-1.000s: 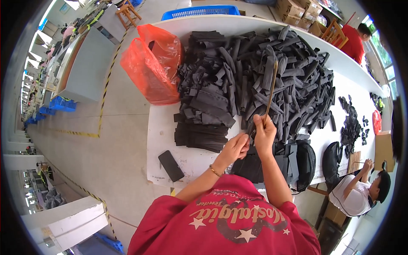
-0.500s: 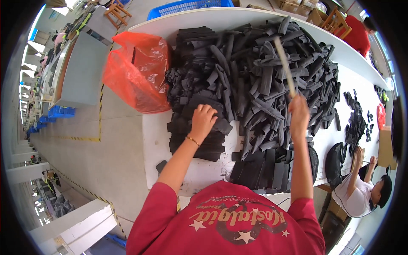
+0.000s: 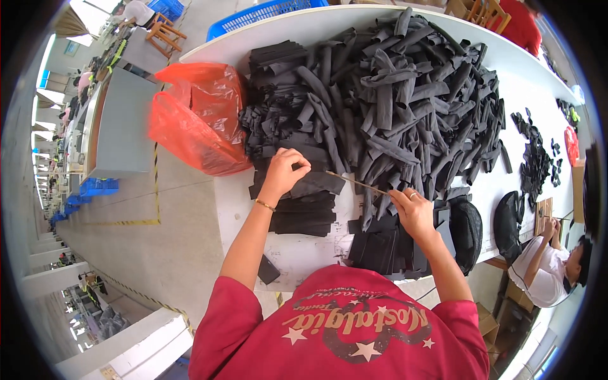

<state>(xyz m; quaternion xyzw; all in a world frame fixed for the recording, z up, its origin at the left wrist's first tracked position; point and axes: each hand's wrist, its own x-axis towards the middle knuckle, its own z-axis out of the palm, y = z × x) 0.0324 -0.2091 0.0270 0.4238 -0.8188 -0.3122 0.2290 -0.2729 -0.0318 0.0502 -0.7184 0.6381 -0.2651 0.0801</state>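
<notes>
My right hand (image 3: pixel 413 212) grips a thin, pale stick (image 3: pixel 362 183) by its right end. The stick slants up to the left, its free tip close to my left hand (image 3: pixel 287 170). Thumb and forefinger of the left hand are pinched together above flat black fabric pieces (image 3: pixel 316 185); whether anything is between them I cannot make out. Ahead and to the right of the hands lies a large heap of black fabric tubes (image 3: pixel 418 104). A stack of flat black strips (image 3: pixel 303 221) lies below the left hand, and more flat black pieces (image 3: pixel 375 250) lie near my body.
An orange-red plastic bag (image 3: pixel 206 133) stands at the table's left edge. Near me are a dark flat rectangular object (image 3: pixel 268 269) and a black pouch (image 3: pixel 465 235). A blue basket (image 3: pixel 266 18) sits beyond the far edge. A person in white (image 3: pixel 538 269) works at the right.
My right hand has come down and left from over the heap, and the stick has swung from pointing away to pointing left. My left hand has shifted slightly left, its fingers now pinched.
</notes>
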